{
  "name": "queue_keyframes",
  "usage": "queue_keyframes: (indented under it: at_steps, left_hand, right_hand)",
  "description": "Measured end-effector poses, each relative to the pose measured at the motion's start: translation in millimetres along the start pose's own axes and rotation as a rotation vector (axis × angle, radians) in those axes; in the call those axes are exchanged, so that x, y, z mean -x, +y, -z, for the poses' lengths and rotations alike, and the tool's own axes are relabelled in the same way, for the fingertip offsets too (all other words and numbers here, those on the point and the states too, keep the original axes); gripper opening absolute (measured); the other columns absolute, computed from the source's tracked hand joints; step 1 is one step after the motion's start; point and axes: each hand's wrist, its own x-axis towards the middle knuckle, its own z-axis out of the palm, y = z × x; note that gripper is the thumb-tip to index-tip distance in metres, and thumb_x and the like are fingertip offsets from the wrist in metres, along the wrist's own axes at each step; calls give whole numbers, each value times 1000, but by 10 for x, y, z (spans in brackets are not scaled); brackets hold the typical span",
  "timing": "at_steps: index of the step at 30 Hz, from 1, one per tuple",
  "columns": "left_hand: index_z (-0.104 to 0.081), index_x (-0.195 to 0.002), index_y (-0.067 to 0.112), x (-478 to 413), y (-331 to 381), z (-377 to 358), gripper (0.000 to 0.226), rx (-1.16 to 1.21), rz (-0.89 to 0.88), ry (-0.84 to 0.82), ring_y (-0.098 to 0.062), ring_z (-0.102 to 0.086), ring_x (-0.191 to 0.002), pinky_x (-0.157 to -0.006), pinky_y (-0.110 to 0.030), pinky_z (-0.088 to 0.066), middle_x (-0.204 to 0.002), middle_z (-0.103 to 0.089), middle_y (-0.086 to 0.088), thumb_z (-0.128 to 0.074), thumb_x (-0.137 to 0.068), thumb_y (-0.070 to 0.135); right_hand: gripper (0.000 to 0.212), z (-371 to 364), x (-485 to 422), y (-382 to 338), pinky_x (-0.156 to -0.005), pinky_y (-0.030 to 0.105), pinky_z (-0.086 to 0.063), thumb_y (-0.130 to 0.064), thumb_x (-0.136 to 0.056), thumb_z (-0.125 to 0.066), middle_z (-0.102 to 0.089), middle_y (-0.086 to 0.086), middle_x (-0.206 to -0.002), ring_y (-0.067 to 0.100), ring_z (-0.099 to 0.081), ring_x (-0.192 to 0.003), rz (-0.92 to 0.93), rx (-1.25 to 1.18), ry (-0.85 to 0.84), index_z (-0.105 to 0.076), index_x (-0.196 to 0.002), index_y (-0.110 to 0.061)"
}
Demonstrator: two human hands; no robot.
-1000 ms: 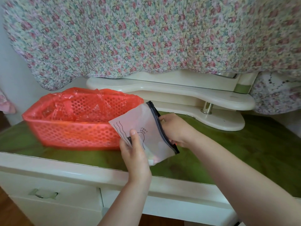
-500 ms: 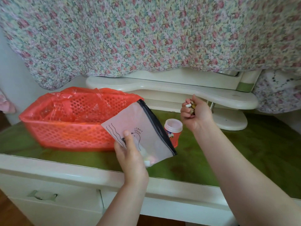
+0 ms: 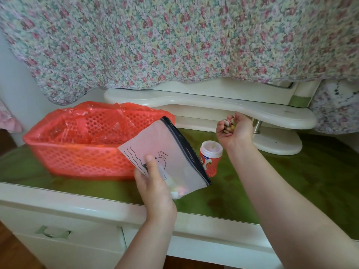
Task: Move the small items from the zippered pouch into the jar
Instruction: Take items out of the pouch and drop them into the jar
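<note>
My left hand (image 3: pixel 155 188) grips the bottom corner of a frosted zippered pouch (image 3: pixel 171 152) with a black zip edge and a printed drawing; it is held tilted above the desk, and a few pale items show through its lower corner. A small red jar (image 3: pixel 210 157) with a white rim stands open on the green desk top, just right of the pouch. My right hand (image 3: pixel 234 129) is cupped palm-up above and behind the jar, closed around several small pastel items (image 3: pixel 230 124).
A red mesh basket (image 3: pixel 81 158) lined with red plastic stands on the left of the green desk top (image 3: pixel 291 181). A cream raised shelf (image 3: pixel 213 106) runs along the back under a hanging floral cloth (image 3: pixel 174 41). A drawer with a handle (image 3: pixel 52 232) is below.
My right hand drew out of the pouch with a handful of small items and lifted up and to the right, uncovering the jar. The pouch stayed in my left hand.
</note>
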Motion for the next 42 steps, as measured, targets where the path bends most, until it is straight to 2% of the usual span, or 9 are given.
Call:
queue_keyframes:
  at_steps: [3,8,19,23,27,30,33,38,42]
  left_hand:
    - [-50,-123,20,0,-14,1,36,-2,3,-8,-13,-63,-104,-89,-34,-51,-113,-65,6,-48,-90,36]
    - [-50,-123,20,-10,-27,8,37,0,-8,-13,-11,-63,-103,-89,-32,-50,-113,-65,7,-49,-90,37]
    - [-51,-122,19,-20,-37,-2,36,16,-8,-15,-13,-63,-106,-96,-40,-49,-115,-65,4,-49,-90,36]
    - [-51,-122,19,-20,-41,-10,36,18,-9,-7,-11,-64,-103,-95,-39,-50,-112,-66,7,-49,-90,36]
    - [-52,-120,17,-27,-50,-11,35,27,-13,-4,-14,-63,-105,-97,-41,-49,-112,-66,5,-49,-90,35]
    - [-52,-120,17,-29,-51,-7,35,29,-13,-7,-14,-62,-107,-98,-41,-48,-115,-65,3,-49,-90,35]
    - [-51,-122,19,-23,-41,-9,35,30,-10,-7,-12,-63,-106,-96,-39,-49,-114,-65,5,-49,-90,35]
    - [-53,-118,19,-17,-33,-11,32,42,8,-4,-10,-63,-103,-95,-37,-50,-108,-66,9,-49,-90,35]
    - [-53,-119,19,-18,-29,-10,34,37,10,-2,-11,-63,-104,-94,-37,-50,-109,-66,9,-49,-90,36]
  right_hand:
    - [36,16,-2,44,-34,14,-32,-21,-92,-37,-37,-3,-36,9,-39,-33,25,62,-18,-40,-57,-13]
    - [32,-4,2,46,-41,17,-33,-19,-90,-39,-34,-1,-56,13,-38,-47,98,154,-33,-42,-58,-14]
    - [28,55,15,64,-51,22,-36,-16,-88,-45,-43,0,-59,13,-43,-50,154,187,-25,-47,-60,-14]
    - [29,53,15,72,-50,21,-35,-15,-87,-46,-43,-1,-60,12,-42,-50,165,211,-27,-47,-58,-14]
    - [27,66,15,53,-41,17,-23,-17,-84,-46,-42,-3,-60,11,-41,-52,118,233,-28,-45,-57,-15]
    - [24,63,17,67,-49,22,-32,-12,-82,-46,-43,0,-59,14,-43,-52,172,263,-29,-47,-58,-12]
    - [24,47,29,81,-50,23,-37,-8,-81,-45,-44,2,-59,15,-44,-51,193,297,-20,-46,-57,-11]
    - [24,40,32,90,-53,25,-36,-8,-80,-43,-45,2,-59,17,-44,-52,221,354,-45,-46,-56,-11]
    - [31,45,50,113,-51,25,-35,-14,-82,-47,-48,-2,-46,16,-46,-48,224,336,-49,-47,-52,-14]
